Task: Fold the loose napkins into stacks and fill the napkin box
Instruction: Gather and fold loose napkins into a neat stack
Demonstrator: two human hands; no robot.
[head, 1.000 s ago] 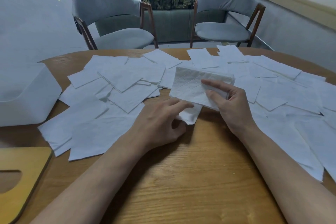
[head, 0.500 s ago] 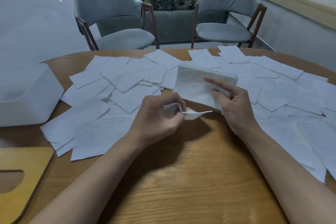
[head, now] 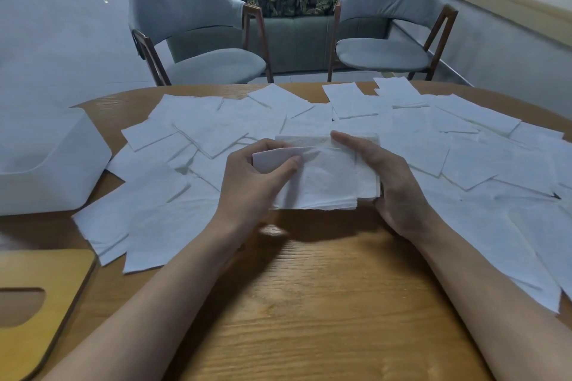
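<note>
Pinching a napkin flap [head: 274, 160] in the left hand [head: 252, 187], folding it over the stack [head: 328, 184] held above the table [head: 309, 303]. Bracing the stack's right edge with the right hand [head: 393, 182], fingers straight; thumb hidden, grip unclear. Mid-fold, loose napkins [head: 210, 133] all around. Next: crease flat, square edges, then toward the napkin box [head: 52, 161] at left.
</note>
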